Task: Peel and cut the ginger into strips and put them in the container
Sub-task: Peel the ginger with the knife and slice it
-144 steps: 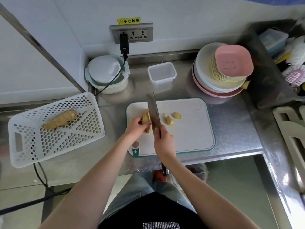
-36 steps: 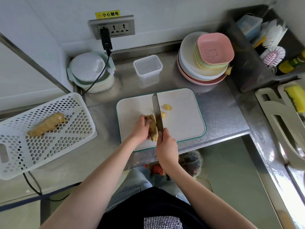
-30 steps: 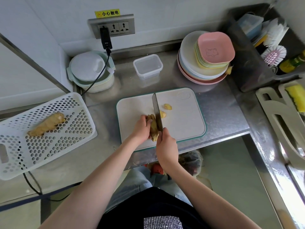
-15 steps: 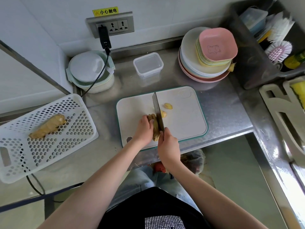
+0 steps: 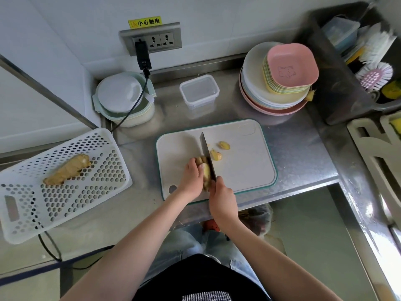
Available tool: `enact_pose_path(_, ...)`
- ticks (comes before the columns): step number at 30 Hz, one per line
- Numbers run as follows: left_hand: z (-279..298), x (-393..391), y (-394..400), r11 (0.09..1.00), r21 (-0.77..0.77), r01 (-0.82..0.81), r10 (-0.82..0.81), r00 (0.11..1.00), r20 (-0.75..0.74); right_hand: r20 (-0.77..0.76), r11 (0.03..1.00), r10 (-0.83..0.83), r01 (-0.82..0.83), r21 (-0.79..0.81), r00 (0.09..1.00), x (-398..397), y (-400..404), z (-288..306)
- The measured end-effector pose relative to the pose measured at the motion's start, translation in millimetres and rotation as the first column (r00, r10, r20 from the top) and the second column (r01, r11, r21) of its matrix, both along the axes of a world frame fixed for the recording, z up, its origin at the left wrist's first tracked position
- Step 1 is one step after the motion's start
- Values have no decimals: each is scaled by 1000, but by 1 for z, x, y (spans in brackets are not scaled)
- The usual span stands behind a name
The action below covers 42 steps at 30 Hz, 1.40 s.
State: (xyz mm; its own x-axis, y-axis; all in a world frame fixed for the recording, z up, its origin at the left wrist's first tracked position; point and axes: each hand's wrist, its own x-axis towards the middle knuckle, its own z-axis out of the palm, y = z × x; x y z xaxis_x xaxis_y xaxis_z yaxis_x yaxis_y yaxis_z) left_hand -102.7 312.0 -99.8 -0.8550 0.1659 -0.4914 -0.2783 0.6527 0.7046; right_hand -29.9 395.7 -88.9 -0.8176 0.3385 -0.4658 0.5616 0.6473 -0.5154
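Note:
On the white cutting board [image 5: 243, 170] my left hand [image 5: 192, 178] grips a piece of ginger [image 5: 206, 171] and holds it down. My right hand [image 5: 222, 197] grips the handle of a knife [image 5: 207, 154], whose blade lies along the right side of the ginger. Two small cut ginger pieces [image 5: 217, 155] lie just right of the blade. An empty clear container [image 5: 199, 90] stands behind the board. Another whole ginger root [image 5: 67, 169] lies in the white perforated basket [image 5: 65, 203] at the left.
A stack of plates and pink bowls [image 5: 280, 79] stands at the back right. A lidded round pot [image 5: 122, 98] with a black cable sits at the back left under the wall socket [image 5: 156, 39]. A dark bin with brushes [image 5: 355, 55] is far right.
Both hands, the ginger and the knife keep almost the same place on the board over the last second. Since 4.8 s ago the ginger has shifted nearer the board's front edge.

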Motion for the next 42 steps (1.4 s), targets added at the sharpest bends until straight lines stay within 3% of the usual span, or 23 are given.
enact_pose_path(5,0,-1,-3,1000,27,-17,16,999,43,13,994,53,-54,95,999,-3,8,1)
enact_pose_path(7,0,0,-4,1000,15,3,-3,999,39,-17,994,4,-2,111,1000,-11,25,2)
enact_pose_path(10,1,0,-4,1000,1,-2,2,1000,9,-93,989,-147,146,-19,985,-30,56,7)
enact_pose_path(12,3,1,-2,1000,-11,-3,3,1000,-3,-148,984,-163,150,-97,975,-40,71,13)
enact_pose_path(16,6,2,3,999,-35,-13,12,999,-31,-175,995,-97,94,-24,980,-43,89,18)
enact_pose_path(20,8,-3,8,1000,7,-26,26,1000,-16,-223,967,-253,245,-62,941,-31,93,15)
enact_pose_path(23,7,-10,11,986,120,-114,102,990,101,-194,943,-331,315,-111,923,-20,96,12)
enact_pose_path(25,6,-14,9,977,136,-167,152,981,118,-167,945,-324,310,-106,931,-14,98,10)
enact_pose_path(29,-1,-17,11,989,81,-121,113,989,97,-164,942,-329,311,-126,930,-5,96,8)
enact_pose_path(35,13,-37,29,997,-46,65,-65,998,1,-176,946,-309,282,-160,935,2,95,7)
enact_pose_path(39,13,-37,35,994,-100,35,-34,999,10,-172,952,-279,249,-177,945,2,92,10)
enact_pose_path(42,13,-38,35,998,-58,-8,10,1000,25,-165,966,-231,206,-156,959,2,88,11)
